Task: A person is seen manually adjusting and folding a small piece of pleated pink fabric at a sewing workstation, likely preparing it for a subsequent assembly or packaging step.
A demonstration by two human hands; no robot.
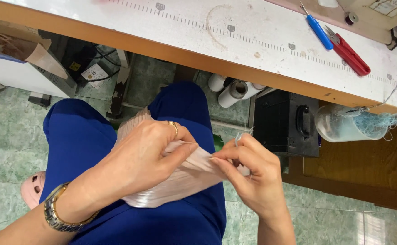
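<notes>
At the lower left of the frame the left hand [139, 161], with a gold-and-silver metal watch [57, 215] on its wrist and a gold ring [174, 127] on one finger, is closed over a pale pink pleated piece of thin fabric [180, 179]: the thumb presses down from above and the fingers curl under, pinning the cloth against the blue-trousered lap [116, 136]. The fabric lies in the lower middle of the picture, its long axis running from the lower left, under the left palm, up toward the right, where it narrows to a gathered end between the two hands. Just right of centre the right hand [248, 172] meets that end; its thumb and forefinger are pinched shut on the tip of the cloth, and a wisp of pale thread [243, 134] stands up just above them. So both hands grip the same piece, the left on its broad middle and the right on its narrow end, with only a short stretch of cloth taut between them. Well apart from the hands, along the upper right of the frame, a white tabletop with a printed ruler scale [234, 34] carries a blue-handled seam ripper [318, 29] and red thread snips [350, 54]; below its edge hangs a clear plastic bottle stuffed with thread waste [343, 124].
</notes>
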